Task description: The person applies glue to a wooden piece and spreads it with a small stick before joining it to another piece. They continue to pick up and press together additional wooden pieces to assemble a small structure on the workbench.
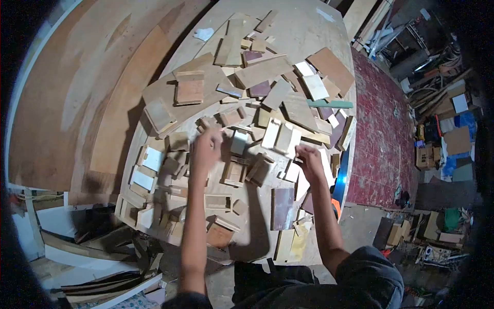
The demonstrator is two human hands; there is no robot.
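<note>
Over the left middle of the table is my left hand (208,146), fingers curled; what they hold, if anything, is hidden. Small wooden pieces (207,123) lie just beyond its fingertips. To the right, my right hand (311,158) has its fingers pinched at the lower right corner of a white panel piece with a wooden strip (283,138). Between the hands sit a small open wooden box (236,170) and a tilted wooden block piece (261,169). A white-faced block (239,142) is close to the left hand.
Wood offcuts and boards (264,71) cover much of the wooden table (303,20). Several small boxes (145,177) cluster along the left edge. A purplish board (282,208) lies near the front. An orange-handled tool (336,208) is at the right edge.
</note>
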